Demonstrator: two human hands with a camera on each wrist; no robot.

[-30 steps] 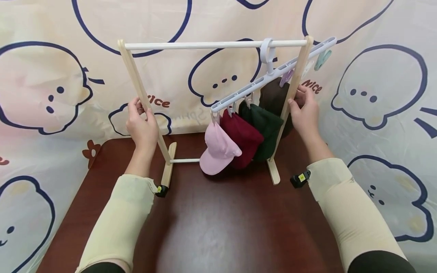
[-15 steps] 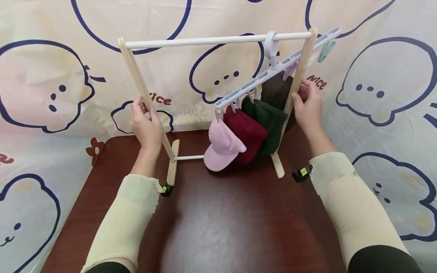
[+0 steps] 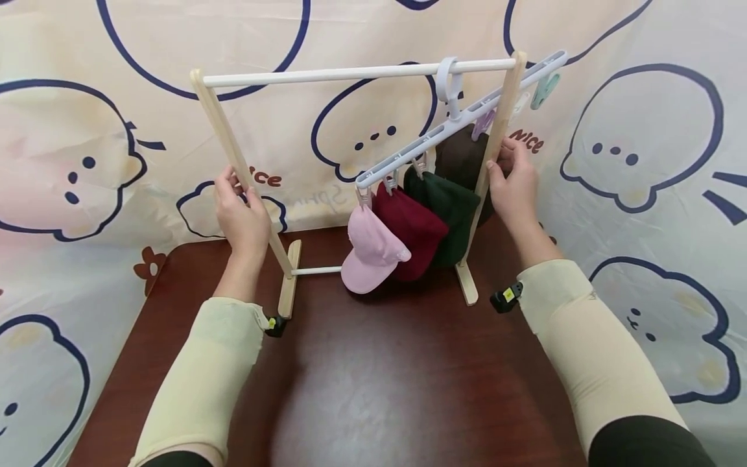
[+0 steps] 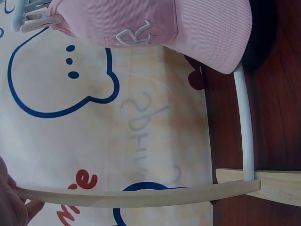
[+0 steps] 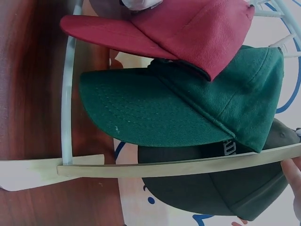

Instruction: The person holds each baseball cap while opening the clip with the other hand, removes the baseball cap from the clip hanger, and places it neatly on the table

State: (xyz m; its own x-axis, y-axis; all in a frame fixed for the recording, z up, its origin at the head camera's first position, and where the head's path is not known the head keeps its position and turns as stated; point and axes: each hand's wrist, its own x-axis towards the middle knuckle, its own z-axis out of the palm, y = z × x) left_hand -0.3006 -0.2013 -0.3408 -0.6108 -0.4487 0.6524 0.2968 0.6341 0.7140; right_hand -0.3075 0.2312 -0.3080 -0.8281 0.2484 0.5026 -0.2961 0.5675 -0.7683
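Observation:
A wooden rack with a white top bar (image 3: 350, 74) stands on the table. My left hand (image 3: 242, 217) pinches its left post (image 3: 224, 133), and my right hand (image 3: 515, 185) holds the right post (image 3: 503, 113). From the bar hangs a pale hanger (image 3: 428, 139), sloping down to the left. Clipped along it are a pink cap (image 3: 373, 250), a dark red cap (image 3: 411, 230), a green cap (image 3: 443, 214) and a dark cap (image 3: 458, 159), partly behind the post. In the wrist views, only fingers (image 4: 11, 200) of the left hand and fingertips (image 5: 292, 176) of the right show.
A teal clip (image 3: 545, 92) hangs with no cap at the hanger's raised right end. The rack's feet (image 3: 289, 282) rest on the dark red-brown table (image 3: 373, 376). A patterned curtain (image 3: 47, 272) encloses the back and both sides.
The head view has shifted slightly. Both hands keep their hold on the posts, and the hanger and caps stay in the same arrangement.

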